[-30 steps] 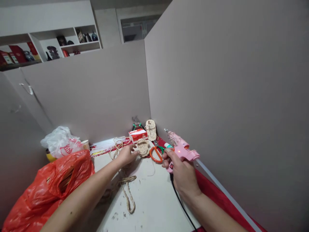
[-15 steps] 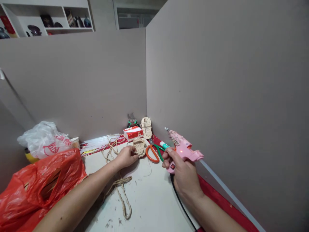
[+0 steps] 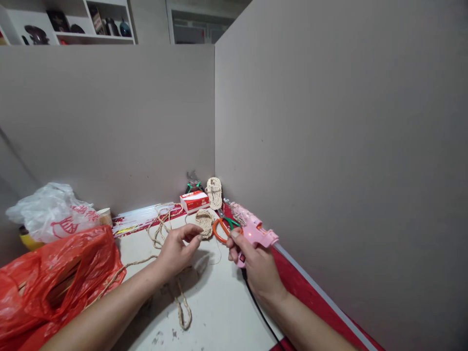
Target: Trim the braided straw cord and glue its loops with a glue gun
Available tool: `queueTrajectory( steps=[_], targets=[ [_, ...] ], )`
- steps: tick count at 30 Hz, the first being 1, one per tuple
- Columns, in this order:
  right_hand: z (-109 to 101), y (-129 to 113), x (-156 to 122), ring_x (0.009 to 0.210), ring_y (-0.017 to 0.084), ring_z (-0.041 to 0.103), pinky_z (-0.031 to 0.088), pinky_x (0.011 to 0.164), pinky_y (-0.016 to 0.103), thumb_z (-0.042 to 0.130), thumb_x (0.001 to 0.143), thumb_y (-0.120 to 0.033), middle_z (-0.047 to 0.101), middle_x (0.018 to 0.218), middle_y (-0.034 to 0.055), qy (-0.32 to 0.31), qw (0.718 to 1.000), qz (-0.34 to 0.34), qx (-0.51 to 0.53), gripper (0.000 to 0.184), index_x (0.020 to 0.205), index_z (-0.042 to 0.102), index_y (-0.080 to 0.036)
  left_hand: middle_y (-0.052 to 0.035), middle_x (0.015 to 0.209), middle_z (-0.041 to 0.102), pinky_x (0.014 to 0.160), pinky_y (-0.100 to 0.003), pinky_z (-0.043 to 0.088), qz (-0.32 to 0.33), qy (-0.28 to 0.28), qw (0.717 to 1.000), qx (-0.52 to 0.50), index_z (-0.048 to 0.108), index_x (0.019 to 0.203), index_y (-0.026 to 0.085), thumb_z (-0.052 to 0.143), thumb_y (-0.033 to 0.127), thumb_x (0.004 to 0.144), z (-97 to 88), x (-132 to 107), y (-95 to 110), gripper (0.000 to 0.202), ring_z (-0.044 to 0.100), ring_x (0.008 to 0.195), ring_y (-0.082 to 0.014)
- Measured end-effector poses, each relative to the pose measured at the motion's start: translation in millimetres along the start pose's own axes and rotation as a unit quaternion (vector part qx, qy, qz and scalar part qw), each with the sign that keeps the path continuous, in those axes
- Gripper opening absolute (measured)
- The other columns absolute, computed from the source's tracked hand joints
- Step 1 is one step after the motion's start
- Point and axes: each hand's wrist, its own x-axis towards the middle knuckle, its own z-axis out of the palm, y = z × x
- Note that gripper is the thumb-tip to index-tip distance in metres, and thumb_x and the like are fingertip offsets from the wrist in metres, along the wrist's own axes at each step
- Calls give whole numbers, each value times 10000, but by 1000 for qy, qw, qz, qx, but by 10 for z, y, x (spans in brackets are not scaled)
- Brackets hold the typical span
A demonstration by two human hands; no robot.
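Note:
My right hand (image 3: 258, 265) is wrapped round the handle of a pink hot glue gun (image 3: 254, 231), whose nozzle points up and left toward the corner. A small red light shows on its body. My left hand (image 3: 179, 248) hovers over the table with thumb and index finger apart, holding nothing that I can see. Just beyond those fingertips lies a small woven straw sandal (image 3: 204, 222). A second straw sandal (image 3: 214, 192) leans upright in the corner. Scissors (image 3: 220, 230) with orange and green handles lie between the near sandal and the glue gun, partly hidden by my right hand.
Braided straw cord (image 3: 185, 317) trails across the white table (image 3: 215, 312). A red and white box (image 3: 194, 201), pliers (image 3: 193, 184) and clear glue sticks (image 3: 142, 213) line the back. Red (image 3: 87, 258) and white (image 3: 58, 209) plastic bags sit left. Grey partitions (image 3: 329, 146) enclose the table.
My left hand has let go of the near sandal and drawn back toward me. My right hand has brought the glue gun left and slightly down, in front of the scissors. The view has shifted slightly.

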Motion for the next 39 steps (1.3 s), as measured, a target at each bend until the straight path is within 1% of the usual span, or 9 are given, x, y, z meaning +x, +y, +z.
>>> queueTrajectory(
  steps=[6, 10, 15, 18, 22, 26, 31, 34, 39],
  targets=[
    [-226, -288, 123, 506, 111, 497, 402, 517, 247, 595, 804, -442, 580, 615, -20, 90, 991, -99, -21, 241, 755, 560, -208, -19, 716, 670, 605, -227, 443, 18, -82, 994, 70, 652, 870, 169, 453, 236, 853, 20, -56, -48, 211, 588, 632, -135],
    [-317, -428, 167, 502, 116, 506, 412, 545, 258, 575, 815, -434, 555, 573, -26, 142, 978, -150, -13, 237, 748, 557, -207, -41, 784, 686, 622, -255, 440, 33, -116, 986, 114, 665, 921, 185, 492, 206, 812, 149, -27, -80, 206, 594, 644, -160],
    [-284, -412, 147, 481, 122, 503, 419, 536, 267, 584, 793, -466, 544, 543, -25, 137, 980, -141, -42, 272, 722, 552, -205, -65, 1020, 668, 754, -263, 452, 65, -168, 975, 132, 654, 1007, 219, 546, 181, 766, 374, 110, 31, 267, 619, 857, -195],
    [-239, -378, 103, 476, 115, 503, 416, 520, 254, 596, 791, -457, 553, 551, -29, 117, 983, -138, -46, 272, 717, 550, -200, -66, 1001, 673, 755, -269, 454, 62, -195, 968, 143, 654, 1011, 209, 543, 184, 767, 419, 187, 88, 270, 620, 851, -197],
    [-172, -339, 29, 473, 85, 488, 400, 485, 219, 633, 787, -361, 579, 624, -39, 90, 989, -120, 10, 191, 748, 548, -194, -47, 921, 698, 702, -269, 455, 38, -218, 964, 146, 645, 1056, 200, 533, 207, 777, 232, 215, 107, 301, 621, 759, -179],
    [-118, -297, -44, 488, 88, 486, 415, 490, 220, 632, 791, -358, 576, 653, -34, 52, 996, -77, 6, 181, 765, 551, -199, -54, 990, 701, 665, -247, 447, 8, -225, 964, 144, 642, 1057, 175, 515, 252, 806, -190, 156, 116, 292, 618, 720, -146],
    [-83, -227, -115, 511, 85, 487, 397, 493, 205, 611, 811, -413, 583, 662, -24, 6, 997, -47, -54, 227, 761, 554, -199, -57, 875, 707, 592, -231, 406, -25, -255, 946, 197, 657, 1009, 153, 502, 261, 807, -620, -55, 75, 276, 582, 626, -125],
    [-74, -178, -126, 506, 86, 481, 379, 468, 201, 626, 793, -436, 582, 664, -27, 2, 998, -27, -57, 241, 795, 555, -206, -41, 786, 695, 579, -228, 385, -26, -281, 934, 218, 666, 938, 164, 504, 259, 804, -689, -223, 11, 231, 569, 619, -129],
    [-52, -161, -138, 506, 91, 480, 370, 456, 207, 630, 768, -482, 584, 668, -18, -14, 997, -4, -74, 291, 804, 559, -203, -39, 784, 691, 569, -230, 375, -38, -304, 924, 229, 663, 934, 187, 533, 321, 804, -671, -389, -33, 227, 572, 636, -141]
  ],
)
